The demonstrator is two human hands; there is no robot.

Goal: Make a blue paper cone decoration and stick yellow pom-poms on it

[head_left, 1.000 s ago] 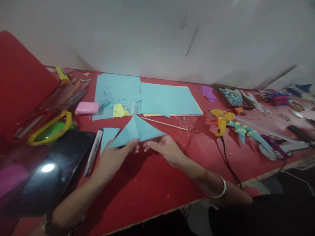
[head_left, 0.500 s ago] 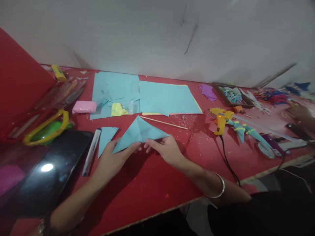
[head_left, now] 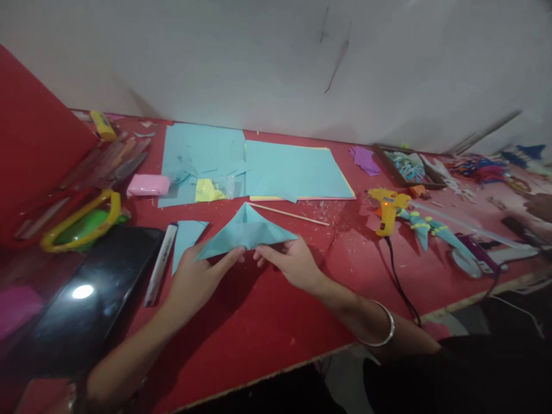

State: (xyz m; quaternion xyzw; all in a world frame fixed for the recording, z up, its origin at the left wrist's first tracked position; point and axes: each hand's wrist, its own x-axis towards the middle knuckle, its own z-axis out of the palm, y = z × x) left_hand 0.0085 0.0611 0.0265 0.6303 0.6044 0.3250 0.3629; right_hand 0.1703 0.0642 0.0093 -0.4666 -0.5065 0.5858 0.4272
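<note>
Dark lettering [head_left: 166, 251] runs along the white marker [head_left: 161, 264] left of the paper [head_left: 245, 234], but it is too blurred for me to read. The yellow glue gun [head_left: 388, 214], right of the paper, has a blue label [head_left: 388, 199] I can't make out either, with a small orange light below it.

The paper itself – blue, folded, creased down its middle – is in my hands, over the red table [head_left: 276, 322]. My left hand [head_left: 200, 279] pinches it by the near edge, thumb on top close to the middle. My right hand [head_left: 297, 264] pinches the same edge from the other side, fingers under the right part. My thumbs sit near each other, just apart. The paper reaches away from me, its peak raised and its centre hollow.

Just beyond the paper lies a thin stick [head_left: 293, 214], then the flat sheets [head_left: 297, 169]. A blue offcut [head_left: 187, 238] sits left of it, beside the marker. Farther left, also beside the marker, is a glossy black slab [head_left: 112, 276].
</note>
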